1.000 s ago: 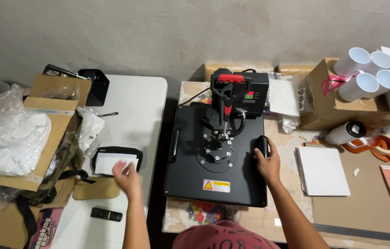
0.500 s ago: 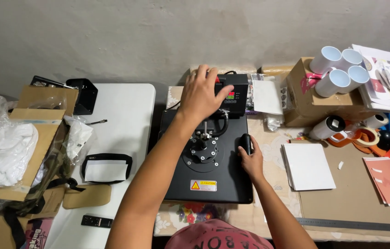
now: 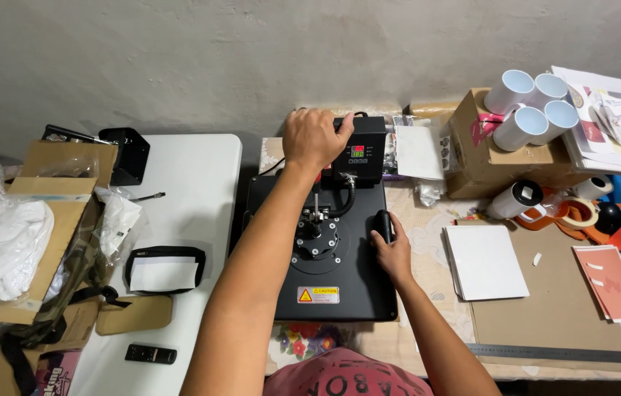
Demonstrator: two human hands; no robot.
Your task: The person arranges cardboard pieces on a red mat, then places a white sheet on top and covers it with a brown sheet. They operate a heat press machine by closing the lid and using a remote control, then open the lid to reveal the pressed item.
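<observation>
Operator: At table centre, where is the heat press (image 3: 321, 257)?

Technician: It sits flat between the white table (image 3: 200, 183) and the white sheet stack (image 3: 486, 260).

Operator: Hand status?

Technician: Left hand (image 3: 314, 139) rests palm-down on the rear control box (image 3: 362, 150), fingers curled over its top. Right hand (image 3: 392, 253) grasps the black side handle (image 3: 383, 224).

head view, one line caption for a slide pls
Left hand rests on the black flat heat press control box; right hand grips its side handle.
</observation>
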